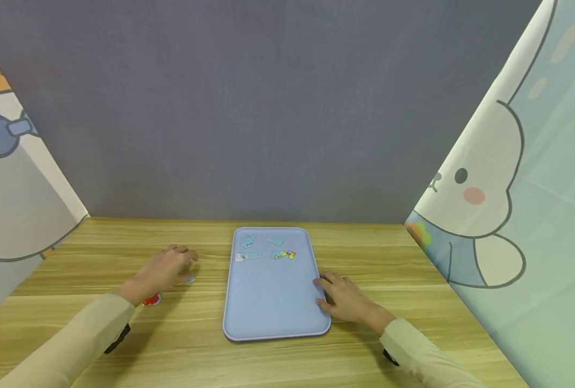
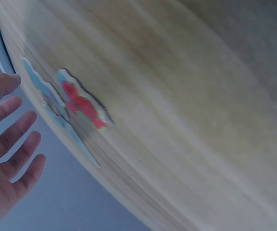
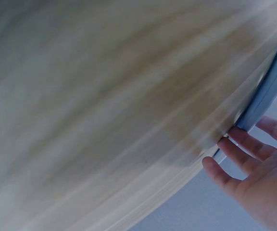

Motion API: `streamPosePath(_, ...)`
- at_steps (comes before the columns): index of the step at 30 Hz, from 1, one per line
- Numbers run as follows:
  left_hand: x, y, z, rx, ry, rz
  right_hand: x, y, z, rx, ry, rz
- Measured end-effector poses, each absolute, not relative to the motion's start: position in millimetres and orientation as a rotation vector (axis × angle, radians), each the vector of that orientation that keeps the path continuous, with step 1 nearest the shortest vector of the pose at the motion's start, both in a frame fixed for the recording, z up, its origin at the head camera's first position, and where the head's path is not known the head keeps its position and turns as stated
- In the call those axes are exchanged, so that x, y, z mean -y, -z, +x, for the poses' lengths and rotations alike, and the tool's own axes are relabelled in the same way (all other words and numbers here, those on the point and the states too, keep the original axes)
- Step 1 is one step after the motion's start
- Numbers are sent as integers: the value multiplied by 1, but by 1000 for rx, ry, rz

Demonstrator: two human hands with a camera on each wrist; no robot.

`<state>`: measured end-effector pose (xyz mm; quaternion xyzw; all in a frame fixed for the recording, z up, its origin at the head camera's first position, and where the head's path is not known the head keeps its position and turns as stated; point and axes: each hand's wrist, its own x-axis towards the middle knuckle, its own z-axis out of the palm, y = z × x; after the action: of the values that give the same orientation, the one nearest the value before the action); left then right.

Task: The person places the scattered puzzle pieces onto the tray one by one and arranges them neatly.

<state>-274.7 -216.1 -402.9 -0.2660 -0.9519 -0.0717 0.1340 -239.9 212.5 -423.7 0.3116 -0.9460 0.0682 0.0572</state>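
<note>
My left hand (image 1: 166, 267) is above the wooden table to the left of a pale blue tray (image 1: 275, 304). In the left wrist view its fingers are spread and loosely bent, with nothing between them. Close by lie a flat red cutout piece (image 2: 83, 103) and light-blue cutout pieces (image 2: 49, 96); from the head, the hand partly covers them. My right hand (image 1: 347, 298) rests against the tray's right edge. The right wrist view has its extended fingers touching the tray rim (image 3: 268, 86), the thumb mostly out of frame.
Inside the tray's far half lie several flat pieces: a light-blue one (image 1: 248, 242), a triangular one (image 1: 276, 241), a long one with a white end (image 1: 248, 256) and a yellow-patterned one (image 1: 287, 254). A grey panel (image 1: 248, 108) stands behind the table (image 1: 195, 355), with printed cloth (image 1: 549, 242) at the sides.
</note>
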Motion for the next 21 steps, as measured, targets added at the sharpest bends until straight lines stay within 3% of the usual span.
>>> streamPosePath(21, 237, 411, -292, 2798, 289, -685, -211, 421, -240, 2886, -199, 941)
